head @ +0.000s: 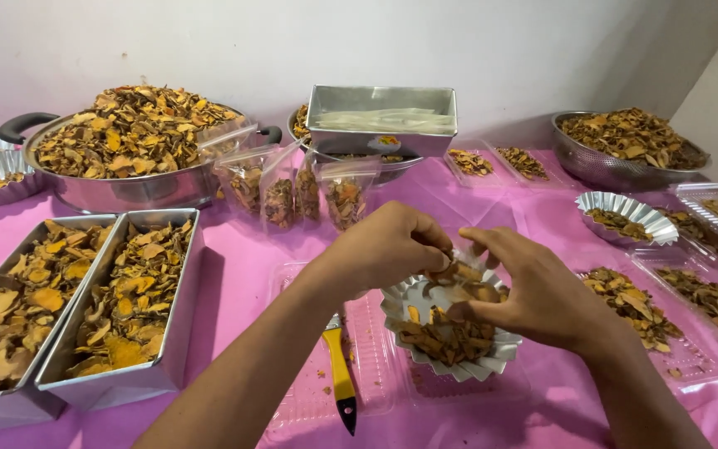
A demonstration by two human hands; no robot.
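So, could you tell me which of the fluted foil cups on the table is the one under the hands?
The fluted cup at front centre, right of the yellow-handled tool; the others sit far left and far right.

A plain white wall point(209, 41) stood behind a table point(234, 274) covered in a pink cloth, evenly lit.

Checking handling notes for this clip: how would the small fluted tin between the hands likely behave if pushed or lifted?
The fluted tin looks thin and only part filled with dried slices, so it is probably light. It sits on smooth clear plastic, so it may slide readily. Its thin rim could dent under a firm squeeze.
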